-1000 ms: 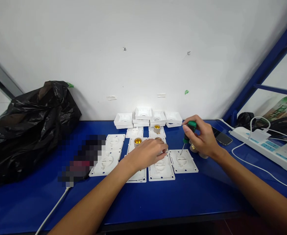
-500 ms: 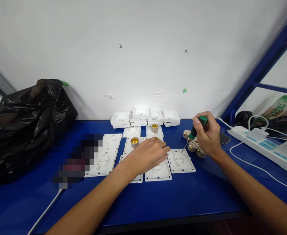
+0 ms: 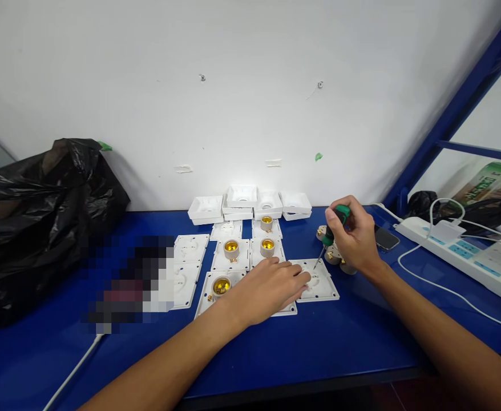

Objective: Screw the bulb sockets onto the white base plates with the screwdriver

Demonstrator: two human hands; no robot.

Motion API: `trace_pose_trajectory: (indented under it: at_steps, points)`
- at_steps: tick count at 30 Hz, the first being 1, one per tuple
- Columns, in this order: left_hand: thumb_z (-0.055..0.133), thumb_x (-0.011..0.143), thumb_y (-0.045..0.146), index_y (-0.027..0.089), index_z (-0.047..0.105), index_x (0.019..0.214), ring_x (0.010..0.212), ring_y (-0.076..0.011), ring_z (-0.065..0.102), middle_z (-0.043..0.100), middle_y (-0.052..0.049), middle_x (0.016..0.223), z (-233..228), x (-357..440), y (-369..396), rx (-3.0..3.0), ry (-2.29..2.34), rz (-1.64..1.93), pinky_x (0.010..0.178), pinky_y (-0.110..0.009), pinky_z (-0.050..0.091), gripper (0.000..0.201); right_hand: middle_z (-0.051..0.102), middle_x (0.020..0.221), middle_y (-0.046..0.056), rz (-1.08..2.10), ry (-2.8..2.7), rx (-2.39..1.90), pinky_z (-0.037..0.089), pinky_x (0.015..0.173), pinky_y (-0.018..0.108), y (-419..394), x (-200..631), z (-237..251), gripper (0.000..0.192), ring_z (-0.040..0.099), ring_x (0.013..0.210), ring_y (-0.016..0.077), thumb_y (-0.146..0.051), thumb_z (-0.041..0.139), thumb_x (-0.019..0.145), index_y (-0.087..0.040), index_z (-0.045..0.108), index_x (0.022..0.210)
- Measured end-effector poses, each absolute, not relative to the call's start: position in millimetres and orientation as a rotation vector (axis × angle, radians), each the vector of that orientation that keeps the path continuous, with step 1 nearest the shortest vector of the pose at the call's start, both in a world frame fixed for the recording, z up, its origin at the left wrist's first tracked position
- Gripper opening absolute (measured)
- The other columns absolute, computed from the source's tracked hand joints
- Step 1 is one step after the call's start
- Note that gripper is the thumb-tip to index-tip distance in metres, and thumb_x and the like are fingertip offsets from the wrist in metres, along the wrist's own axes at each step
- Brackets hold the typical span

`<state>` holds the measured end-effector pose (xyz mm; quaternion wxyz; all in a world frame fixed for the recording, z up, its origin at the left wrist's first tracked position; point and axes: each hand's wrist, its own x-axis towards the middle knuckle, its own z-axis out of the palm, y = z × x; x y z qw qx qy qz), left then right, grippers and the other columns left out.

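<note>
My right hand is wrapped round the green-and-black handle of a screwdriver. Its thin shaft slants down and left, the tip at or just above a white square base plate. My left hand reaches over the left part of that plate, fingers bent and thumb tucked below; anything between them is hidden. Under that hand lies another white plate, mostly covered. Round lamp sockets with gold-coloured insides, such as this socket, sit on several plates left of and behind my left hand.
Several upturned beige sockets lie beside my right hand. White square covers are stacked by the wall. A phone and a power strip are at right, with white cables. A black plastic bag stands at left.
My left hand has moved right, onto the rightmost plate, uncovering a socket at the front left. The screwdriver stays over that plate, in my right hand. The view has shifted slightly.
</note>
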<state>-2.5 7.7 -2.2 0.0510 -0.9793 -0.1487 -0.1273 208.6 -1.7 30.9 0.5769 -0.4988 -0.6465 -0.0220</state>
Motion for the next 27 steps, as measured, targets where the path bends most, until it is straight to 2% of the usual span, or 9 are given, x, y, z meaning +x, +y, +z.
trace_pose_trajectory:
  at_steps: [8, 14, 27]
  points:
    - [0.049, 0.106, 0.034, 0.019, 0.057, 0.084, 0.070, -0.0142, 0.063, 0.068, 0.001, 0.082, 2.8, -1.8, 8.6, -3.168, -0.518, -0.422, 0.061, -0.030, 0.041, 0.028, 0.043, 0.055, -0.008, -0.061, -1.524, -1.168, 0.031, 0.044, 0.025, -2.0, 208.5, 31.6, 0.016, 0.035, 0.045, 0.0084, -0.031, 0.061, 0.093, -0.024, 0.054, 0.081]
    - [0.051, 0.105, 0.036, 0.019, 0.058, 0.084, 0.075, -0.0152, 0.065, 0.069, 0.001, 0.084, 4.4, -1.6, 8.0, -3.195, -0.539, -0.423, 0.065, -0.030, 0.043, 0.028, 0.048, 0.057, -0.007, -0.034, -1.548, -1.147, 0.036, 0.045, 0.025, -3.1, 207.1, 29.7, 0.016, 0.041, 0.047, 0.0090, -0.032, 0.062, 0.093, -0.024, 0.054, 0.082]
    - [0.049, 0.106, 0.036, 0.019, 0.058, 0.085, 0.074, -0.0151, 0.064, 0.069, 0.002, 0.084, 2.0, -1.9, 6.9, -3.117, -0.526, -0.391, 0.064, -0.031, 0.040, 0.028, 0.049, 0.062, -0.005, -0.114, -1.510, -1.161, 0.034, 0.047, 0.025, -0.6, 212.9, 30.0, 0.016, 0.041, 0.052, 0.0099, -0.032, 0.062, 0.092, -0.023, 0.056, 0.081]
